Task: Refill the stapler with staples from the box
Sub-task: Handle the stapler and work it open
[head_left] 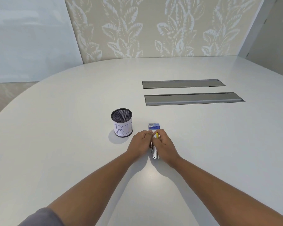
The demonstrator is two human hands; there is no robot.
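Setting: a person is sitting or standing at a wide white table (72, 103), with both bare forearms reaching forward to the middle of it.

Stapler (154, 153): a small metal stapler is lying on the table between the two hands, its long axis pointing away from the person. Only its shiny near end and a yellow part at its far end are showing; whether it is open is hidden by the fingers.

Staple box (154, 126): a small blue box is resting on the table just beyond the fingertips, apart from them. It is looking closed, though it is too small to be sure.

Left hand (140, 143): it is curling in against the stapler's left side, fingers bent and touching it, seemingly steadying the body.

Right hand (164, 144): it is closing over the stapler's far right side, fingertips pinching near the yellow part.

How it is likely handling: the stapler is probably rigid, light and slick on this smooth top, so bracing the base with one hand while the other is lifting the top arm looks sensible. Staple strips are brittle and tend to snap; pinching one lightly by its long sides would suit.

Mesh cup (121, 122): a black mesh cup with a paper label reading "BIN" is standing to the left, well clear of the hands.
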